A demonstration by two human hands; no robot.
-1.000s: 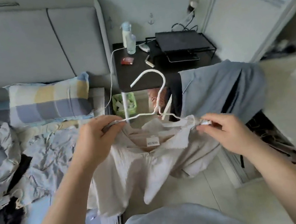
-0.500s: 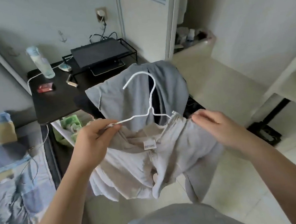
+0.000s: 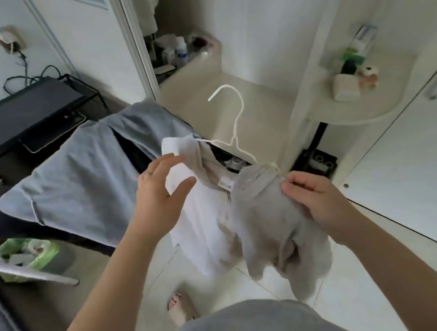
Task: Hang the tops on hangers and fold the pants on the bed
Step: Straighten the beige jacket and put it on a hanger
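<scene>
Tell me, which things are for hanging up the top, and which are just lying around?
For the job: pale top, white hanger, right hand pinching the top's shoulder, left hand open beside it.
Just lying about: black laptop, green-lined bin, bottles, wall plug.
</scene>
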